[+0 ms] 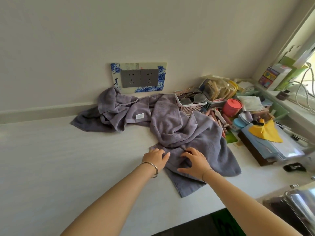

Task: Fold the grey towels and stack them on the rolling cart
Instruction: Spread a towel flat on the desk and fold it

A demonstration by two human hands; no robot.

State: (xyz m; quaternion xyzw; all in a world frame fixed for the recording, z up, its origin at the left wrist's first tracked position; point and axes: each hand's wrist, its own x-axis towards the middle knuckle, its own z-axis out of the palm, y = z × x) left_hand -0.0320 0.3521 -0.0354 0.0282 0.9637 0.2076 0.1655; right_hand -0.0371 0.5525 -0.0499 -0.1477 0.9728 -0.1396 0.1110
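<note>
Grey towels lie crumpled on a white table [68,159]. One towel [115,113] is bunched near the wall under the sockets and shows a white label. A second towel [192,137] sprawls from the pink basket down toward me. My left hand [156,158] rests on the near left edge of this towel, its fingers curled into the cloth. My right hand [194,161] lies beside it on the same towel, fingers spread and bent, the fingertips pressing a fold. Both wrists wear thin bracelets. The rolling cart is not identifiable.
A pink basket [190,103] with glasses, a red tub [231,107], pens, a yellow cloth [265,132] and stacked papers crowd the table's right side. A double wall socket [139,78] sits behind the towels. A shiny metal object [300,201] is at lower right.
</note>
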